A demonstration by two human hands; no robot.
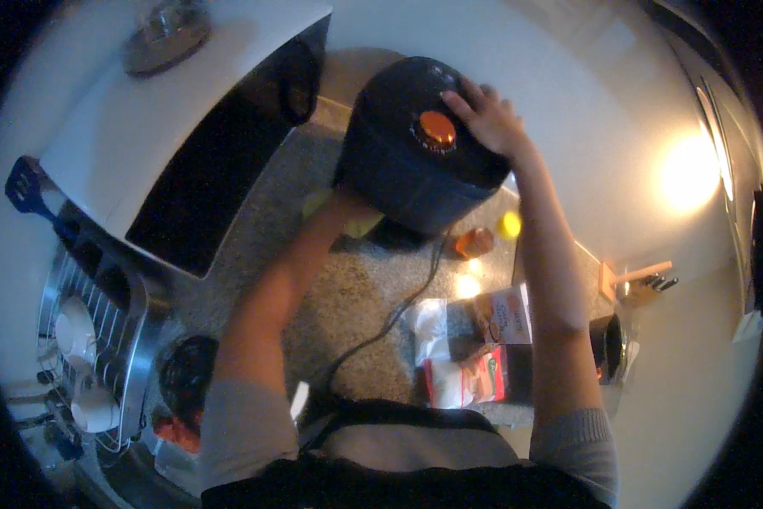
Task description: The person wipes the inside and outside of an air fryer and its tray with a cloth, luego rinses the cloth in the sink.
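A black air fryer [413, 172] with an orange dial [437, 126] stands at the back of the speckled countertop [349, 305]. It looks tilted, with a dark shadow under its near edge. My right hand [491, 124] grips its top at the right rear, fingers spread over the casing. Under the lower left side goes my left hand [354, 207], its fingers hidden by the appliance. A yellow-green cloth [317, 205] lies at that wrist; whether the fingers hold it is hidden. From the fryer a dark power cord [394, 315] runs toward me.
Left stands a white appliance with a black front [228, 153], a glass-domed dish [168, 38] on top. A dish rack [136, 356] holds white cups. To the right are an orange jar [475, 244], a box [505, 315], food bags [464, 382] and a knife block [639, 289].
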